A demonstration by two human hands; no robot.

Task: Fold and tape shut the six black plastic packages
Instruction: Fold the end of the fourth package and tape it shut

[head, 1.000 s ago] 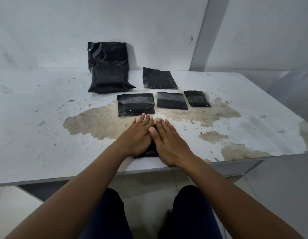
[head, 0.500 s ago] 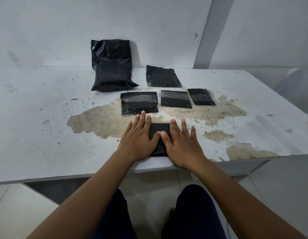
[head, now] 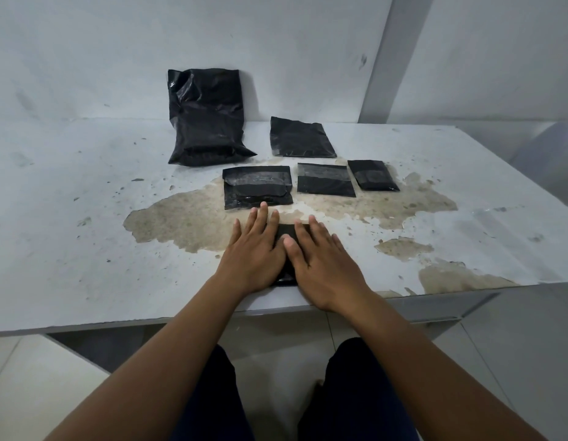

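Observation:
A small black package [head: 285,234] lies near the table's front edge, mostly hidden under my hands. My left hand [head: 254,253] presses flat on its left side with straight fingers. My right hand [head: 321,262] presses flat on its right side. Behind them sit three taped black packages in a row: a wide one [head: 256,187], a middle one [head: 325,179] and a small one [head: 372,175]. Further back lies a flat black package [head: 300,141]. A large black bag [head: 206,117] leans against the wall.
The white table [head: 69,224] has a worn brown patch in its middle and chipped spots on the right. A white wall rises right behind it. My knees are below the front edge.
Both hands slid apart over the small package half a second ago, then came back together; the right hand now covers more of it. The view has shifted slightly.

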